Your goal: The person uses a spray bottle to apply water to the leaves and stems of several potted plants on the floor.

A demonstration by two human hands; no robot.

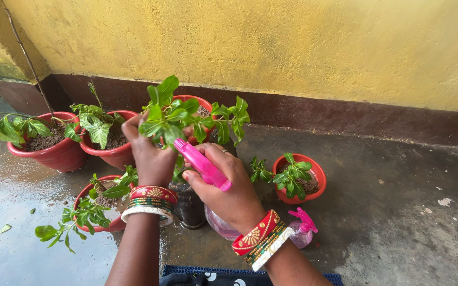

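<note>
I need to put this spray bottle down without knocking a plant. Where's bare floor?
Bare grey concrete floor lies to the right, past the small red pot and the second pink spray bottle, up to the dark wall base. Wet floor at lower left is also free. The cluster of red pots under the left hand is crowded.

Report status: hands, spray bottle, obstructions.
Left hand gripping leafy green plant stem. Right hand shut on pink plastic spray bottle, nozzle at leaves. Second pink sprayer beside wrist.

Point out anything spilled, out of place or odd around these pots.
The floor at left is wet and glossy, with a few loose leaves lying in the water. A second pink spray bottle sits behind the right hand, which holds a pink sprayer. The pots stand upright, none cracked.
</note>
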